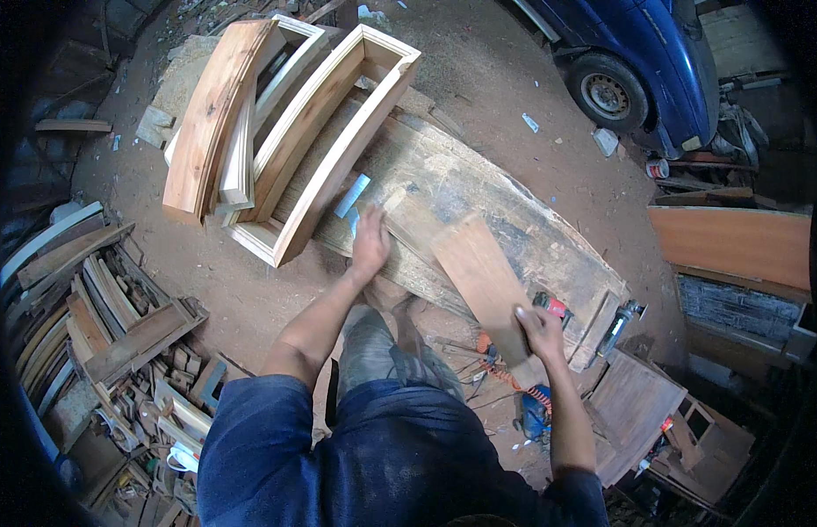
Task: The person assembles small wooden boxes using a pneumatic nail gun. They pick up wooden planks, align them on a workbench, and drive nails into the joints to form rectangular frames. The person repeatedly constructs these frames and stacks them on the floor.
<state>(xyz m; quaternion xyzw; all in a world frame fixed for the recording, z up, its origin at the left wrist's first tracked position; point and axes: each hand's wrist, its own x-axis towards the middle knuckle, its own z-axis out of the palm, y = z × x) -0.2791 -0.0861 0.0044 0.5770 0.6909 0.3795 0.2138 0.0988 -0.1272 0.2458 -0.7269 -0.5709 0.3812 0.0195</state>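
My right hand (542, 334) grips the near right edge of a flat wooden board (483, 272), thumb on its upper face and the other fingers hidden beneath. The board slants over the worn, dusty workbench top (531, 233). My left hand (370, 241) is over the bench's near left edge, its fingers stretched forward and slightly blurred, apart from the board in my right hand. A pale blue strip (351, 196) lies just beyond those fingertips. Next to it stands a long rectangular wooden frame (303, 211) with moulded edges, resting partly on the bench.
More wooden frames (219, 114) lean at the far left. A red and black tool (551, 307) sits by my right hand; a blue tool (536, 413) with an orange coiled hose is below. Scrap wood (118, 325) piles up at left. A blue car (637, 70) stands far right.
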